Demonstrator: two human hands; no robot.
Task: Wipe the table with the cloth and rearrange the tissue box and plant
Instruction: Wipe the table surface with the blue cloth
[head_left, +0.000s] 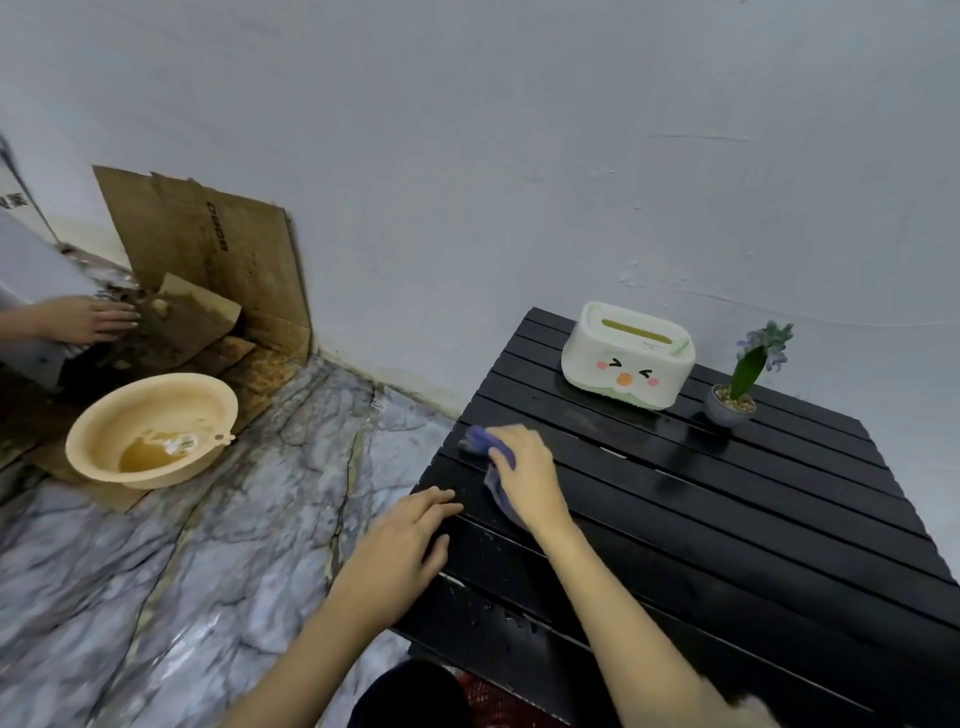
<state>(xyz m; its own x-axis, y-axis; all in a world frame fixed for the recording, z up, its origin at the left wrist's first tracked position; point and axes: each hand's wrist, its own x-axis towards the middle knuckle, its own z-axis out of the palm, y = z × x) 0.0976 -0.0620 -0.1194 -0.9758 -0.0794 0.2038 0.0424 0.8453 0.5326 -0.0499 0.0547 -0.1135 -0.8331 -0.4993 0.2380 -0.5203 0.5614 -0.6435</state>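
A low black slatted table (727, 519) stands against the wall. My right hand (524, 473) presses a blue-purple cloth (480, 441) flat on the table's near left part, the cloth showing beyond my fingers and under my palm. My left hand (410, 540) rests flat on the table's left edge, fingers spread, holding nothing. A white tissue box (626, 358) with a cartoon face sits at the back of the table. Just right of it is a small potted plant (737, 384) with purple flowers in a grey pot.
On the marbled floor to the left lies a beige basin (150, 431) with a little brownish water. Wet cardboard (208, 260) leans against the wall behind it. Another person's hand (88, 319) rests on the cardboard at the far left.
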